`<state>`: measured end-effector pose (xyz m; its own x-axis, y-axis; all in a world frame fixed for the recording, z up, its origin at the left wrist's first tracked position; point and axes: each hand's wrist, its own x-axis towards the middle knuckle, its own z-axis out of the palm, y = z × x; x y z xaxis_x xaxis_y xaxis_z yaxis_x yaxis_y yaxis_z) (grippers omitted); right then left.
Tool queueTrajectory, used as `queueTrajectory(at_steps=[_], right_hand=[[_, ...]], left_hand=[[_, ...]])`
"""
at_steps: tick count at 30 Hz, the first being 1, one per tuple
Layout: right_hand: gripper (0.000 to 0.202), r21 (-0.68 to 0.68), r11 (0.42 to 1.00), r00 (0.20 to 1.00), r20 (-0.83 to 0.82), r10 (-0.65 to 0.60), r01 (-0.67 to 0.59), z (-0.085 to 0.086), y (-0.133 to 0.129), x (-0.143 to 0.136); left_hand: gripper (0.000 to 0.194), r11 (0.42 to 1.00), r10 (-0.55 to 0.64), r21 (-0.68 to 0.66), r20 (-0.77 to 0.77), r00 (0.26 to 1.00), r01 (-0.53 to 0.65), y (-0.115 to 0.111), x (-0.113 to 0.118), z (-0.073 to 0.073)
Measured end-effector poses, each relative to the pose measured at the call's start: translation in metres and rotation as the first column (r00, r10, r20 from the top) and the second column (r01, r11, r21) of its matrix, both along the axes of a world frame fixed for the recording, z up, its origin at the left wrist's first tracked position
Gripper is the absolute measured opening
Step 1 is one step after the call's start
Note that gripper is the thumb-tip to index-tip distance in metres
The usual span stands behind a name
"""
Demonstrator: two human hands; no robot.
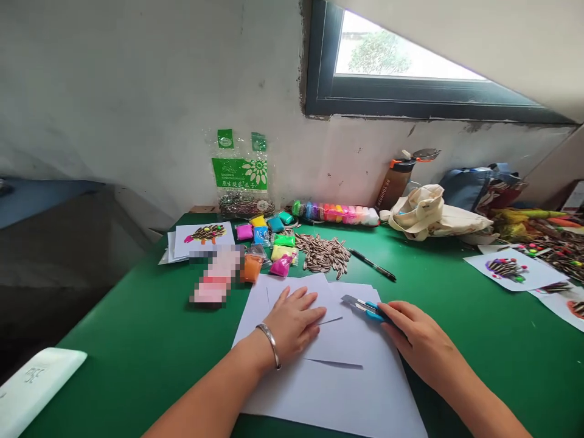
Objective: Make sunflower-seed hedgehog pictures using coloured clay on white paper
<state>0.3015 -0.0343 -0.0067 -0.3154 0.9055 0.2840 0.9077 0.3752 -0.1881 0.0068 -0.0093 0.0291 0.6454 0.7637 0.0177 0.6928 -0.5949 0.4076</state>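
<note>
My left hand (295, 322), with a silver bangle at the wrist, lies flat on white paper (333, 392), fingers spread. Dark slits show in the sheet: one runs out from beside my fingers, another lies lower down. At the paper's right edge my right hand (420, 337) is closed around a blue utility knife (370, 310). The knife's blade is out and points left, over the upper right of the paper. Just beyond the sheets lie a pile of sunflower seeds (323, 252) and a black pen (373, 265).
Packets of coloured clay (261, 236) and a seed bag (244, 188) stand behind. Seed pictures lie left (205, 234) and right (511, 271). Along the wall are a clay pack (340, 214), a bottle (395, 185) and a cloth bag (424, 213). A white object (41, 383) sits front left.
</note>
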Motion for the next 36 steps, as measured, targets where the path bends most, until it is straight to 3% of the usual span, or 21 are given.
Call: queueTrajectory(at_steps=[14, 24, 30, 36], right_hand=[[0.03, -0.151, 0.987, 0.998, -0.046, 0.05, -0.057, 0.017, -0.005, -0.005], [0.029, -0.162, 0.985, 0.997, -0.052, 0.051, -0.059, 0.02, -0.004, -0.008], [0.029, -0.095, 0.995, 0.999, -0.052, 0.0, -0.005, 0.017, -0.001, -0.004], [0.029, -0.13, 0.991, 0.999, -0.051, 0.006, -0.013, 0.018, 0.0, -0.009]], left_hand=[[0.036, 0.999, 0.016, 0.037, -0.012, 1.0, -0.016, 0.005, 0.0, -0.008], [0.037, 0.999, 0.022, 0.04, -0.038, 0.999, -0.021, 0.006, 0.001, -0.009], [0.036, 0.999, 0.014, 0.041, -0.034, 0.999, -0.013, 0.007, 0.0, -0.009], [0.037, 0.999, 0.011, 0.048, -0.036, 0.999, -0.01, 0.008, 0.0, -0.011]])
